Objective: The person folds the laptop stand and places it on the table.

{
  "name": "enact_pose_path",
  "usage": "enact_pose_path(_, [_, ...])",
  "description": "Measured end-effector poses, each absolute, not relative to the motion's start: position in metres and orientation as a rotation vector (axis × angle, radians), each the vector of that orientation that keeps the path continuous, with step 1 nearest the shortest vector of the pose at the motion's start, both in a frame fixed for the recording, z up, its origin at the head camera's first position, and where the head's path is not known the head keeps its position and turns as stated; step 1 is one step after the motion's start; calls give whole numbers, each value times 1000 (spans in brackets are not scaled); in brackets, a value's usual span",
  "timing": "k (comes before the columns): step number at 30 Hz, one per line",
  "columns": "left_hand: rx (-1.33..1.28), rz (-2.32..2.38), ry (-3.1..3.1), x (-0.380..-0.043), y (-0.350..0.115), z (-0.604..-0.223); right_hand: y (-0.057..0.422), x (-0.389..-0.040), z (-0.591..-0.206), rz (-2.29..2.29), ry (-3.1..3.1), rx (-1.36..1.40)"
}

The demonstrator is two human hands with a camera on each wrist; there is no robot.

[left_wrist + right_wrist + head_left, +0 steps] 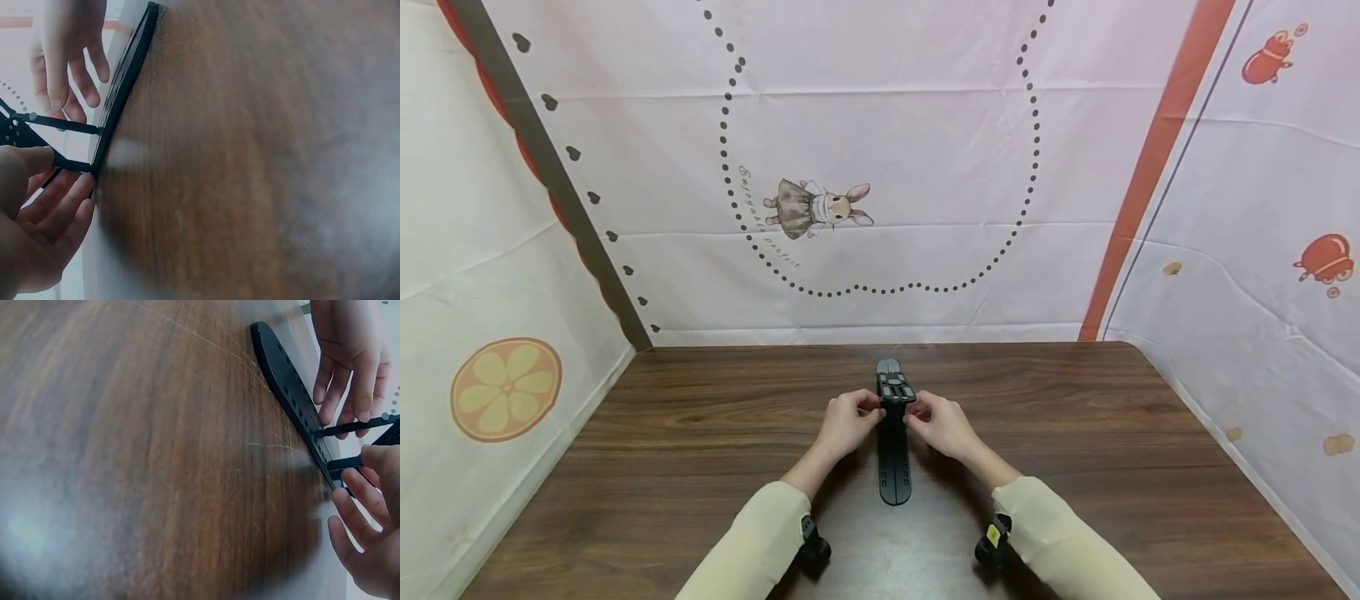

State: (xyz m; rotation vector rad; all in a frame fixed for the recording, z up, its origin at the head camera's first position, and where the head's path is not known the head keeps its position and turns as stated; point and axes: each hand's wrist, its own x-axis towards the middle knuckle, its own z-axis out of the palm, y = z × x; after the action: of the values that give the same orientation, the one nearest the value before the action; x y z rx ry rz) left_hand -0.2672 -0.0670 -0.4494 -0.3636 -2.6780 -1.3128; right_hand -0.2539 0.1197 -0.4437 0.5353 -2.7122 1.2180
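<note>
A black folding stand [894, 458] stands on the wooden table, its long slotted base [284, 384] lying flat and pointing toward me. Struts [72, 125] rise from the base to a raised top plate [895, 385] with grey pads. From the left side, my left hand [847, 422] pinches the stand just under the plate, thumb and fingers at a strut. My right hand [942, 425] pinches it opposite, its thumb by a lower strut [345, 463] and the other fingers loosely bent below. The side views cut off the upper part of the stand.
The brown wooden table [715, 467] spreads around the stand on all sides. Behind it hangs a pale printed cloth [887, 167], with further cloth walls to the left and right. Small black cameras [814, 550] sit at both cuffs, low over the table.
</note>
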Motion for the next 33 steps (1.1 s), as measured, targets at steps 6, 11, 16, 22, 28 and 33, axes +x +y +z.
enact_pose_path(6, [-370, -1255, -2663, -269, -65, -450, 116, -258, -446, 1185, -2721, 516])
enact_pose_path(11, [-357, -1218, -2652, -270, -62, -450, 113, -260, -448, 1173, -2712, 504])
enact_pose_path(16, [-364, -1186, -2640, -270, -61, -450, 111, -261, -447, 1132, -2701, 506])
enact_pose_path(22, [-385, -1146, -2648, -270, -61, -450, 110, -262, -448, 1099, -2703, 506])
enact_pose_path(28, [-395, -1136, -2656, -271, -61, -451, 110, -264, -449, 1080, -2709, 505])
enact_pose_path(33, [-392, -1136, -2659, -272, -62, -452, 110, -265, -451, 1060, -2704, 500])
